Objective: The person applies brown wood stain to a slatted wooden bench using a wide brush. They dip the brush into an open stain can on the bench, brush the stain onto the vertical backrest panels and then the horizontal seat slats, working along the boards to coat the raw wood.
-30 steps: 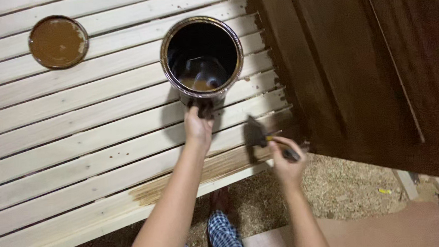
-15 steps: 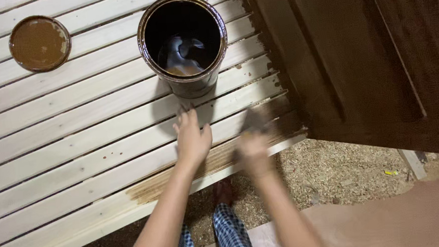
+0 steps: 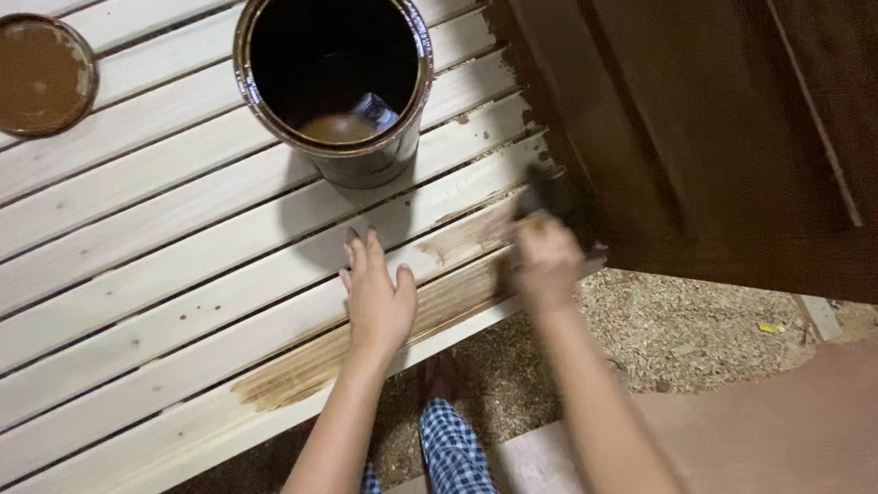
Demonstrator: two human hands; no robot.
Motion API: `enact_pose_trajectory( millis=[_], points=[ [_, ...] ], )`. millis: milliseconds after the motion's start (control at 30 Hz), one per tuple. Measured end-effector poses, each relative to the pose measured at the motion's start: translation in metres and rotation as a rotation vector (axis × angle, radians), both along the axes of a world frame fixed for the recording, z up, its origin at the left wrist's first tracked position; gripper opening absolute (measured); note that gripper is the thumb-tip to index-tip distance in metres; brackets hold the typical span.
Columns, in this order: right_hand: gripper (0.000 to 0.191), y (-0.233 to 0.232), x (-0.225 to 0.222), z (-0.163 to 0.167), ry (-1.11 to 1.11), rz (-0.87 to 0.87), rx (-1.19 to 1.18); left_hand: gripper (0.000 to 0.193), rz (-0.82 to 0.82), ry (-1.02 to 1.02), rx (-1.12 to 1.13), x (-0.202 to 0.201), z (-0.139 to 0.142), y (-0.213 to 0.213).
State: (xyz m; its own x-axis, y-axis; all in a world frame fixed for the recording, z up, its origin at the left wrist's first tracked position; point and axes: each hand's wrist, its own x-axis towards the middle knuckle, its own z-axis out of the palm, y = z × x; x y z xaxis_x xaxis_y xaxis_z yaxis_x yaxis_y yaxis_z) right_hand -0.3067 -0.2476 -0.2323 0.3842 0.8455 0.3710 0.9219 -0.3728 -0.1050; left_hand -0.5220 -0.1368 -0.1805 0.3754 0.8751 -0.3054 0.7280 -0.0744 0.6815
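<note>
Resting flat on the pale wooden slats (image 3: 139, 253), the left hand (image 3: 377, 300) lay palm down with its fingers spread and open, gripping nothing. At its 12 o'clock, close but not touching, stood the open stain can (image 3: 335, 77), round and dark, with a little brown liquid pooled at the bottom. The right hand (image 3: 547, 261) sat at the left hand's 3 o'clock, blurred, closed around the handle of a paintbrush (image 3: 549, 196) whose dark head pointed toward 12 o'clock, at the edge of the slats just beside the dark brown stained panel (image 3: 712, 112). How firmly the fingers wrapped the handle could not be told through the blur. The can's round lid (image 3: 29, 73), coated brown on its upturned face, lay on the slats at the can's 9 o'clock, well apart from both hands. A brown stained streak (image 3: 364, 346) ran along the nearest slats under and between the hands. Sawdust-covered ground (image 3: 684, 334) showed at 5 o'clock, and checked blue trousers (image 3: 455, 457) at 6 o'clock
</note>
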Motion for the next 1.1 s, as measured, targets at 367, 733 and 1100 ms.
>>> enact_pose_trajectory(
  millis=[367,733,1100],
  points=[
    [0.012,-0.014,0.011,0.005,-0.056,0.059,-0.138,0.069,-0.026,0.055,0.02,-0.006,-0.006,0.012],
    [0.008,0.015,-0.196,0.045,0.905,0.261,0.176,0.062,0.254,-0.093,0.09,-0.065,0.014,0.057],
    [0.022,-0.026,0.039,0.059,0.859,-0.454,0.2,0.061,0.251,-0.049,0.058,-0.085,0.004,0.045]
  ],
)
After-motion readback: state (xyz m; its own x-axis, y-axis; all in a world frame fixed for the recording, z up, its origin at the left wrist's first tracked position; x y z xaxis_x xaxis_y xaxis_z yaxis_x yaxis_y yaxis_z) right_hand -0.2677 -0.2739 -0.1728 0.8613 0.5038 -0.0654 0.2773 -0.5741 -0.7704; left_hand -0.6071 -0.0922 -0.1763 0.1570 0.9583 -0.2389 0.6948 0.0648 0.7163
